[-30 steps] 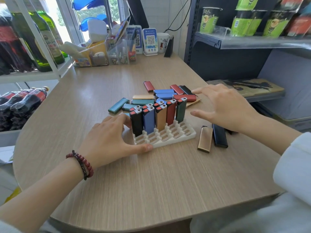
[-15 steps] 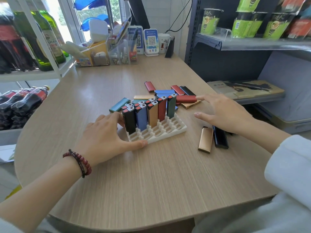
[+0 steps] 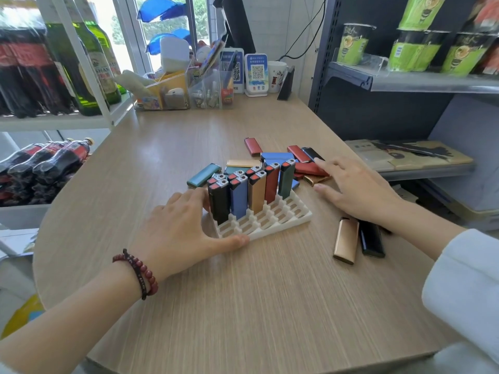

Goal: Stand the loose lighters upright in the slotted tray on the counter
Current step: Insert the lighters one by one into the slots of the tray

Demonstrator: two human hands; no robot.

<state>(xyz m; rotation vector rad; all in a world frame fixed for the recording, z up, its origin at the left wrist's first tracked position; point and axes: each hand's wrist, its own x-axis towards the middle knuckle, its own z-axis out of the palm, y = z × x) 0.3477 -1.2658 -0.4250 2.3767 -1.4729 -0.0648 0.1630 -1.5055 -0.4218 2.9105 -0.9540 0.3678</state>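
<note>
A white slotted tray (image 3: 280, 220) sits mid-counter with several lighters upright in its back rows; the front slots are bare. My left hand (image 3: 183, 228) rests against the tray's left end, thumb along its front edge, fingers by the black upright lighter (image 3: 219, 202). My right hand (image 3: 356, 190) hovers flat to the right of the tray, fingers spread, fingertips touching a red lighter (image 3: 307, 168) in the loose pile behind the tray. A gold lighter (image 3: 346, 240) and a black lighter (image 3: 372, 240) lie flat at the right, near my wrist. A teal lighter (image 3: 204, 175) lies left of the pile.
Clear organiser boxes (image 3: 189, 90) and QR code stands (image 3: 256, 72) line the counter's back edge. A white rack of bottles (image 3: 54, 63) stands on the left, a dark shelf with green cups (image 3: 405, 49) on the right. The counter's rounded front edge (image 3: 243, 365) is near me.
The tray with its lighters has slid left a little under my left hand. My right hand has moved forward and lowered so its fingertips reach the red lighter in the pile.
</note>
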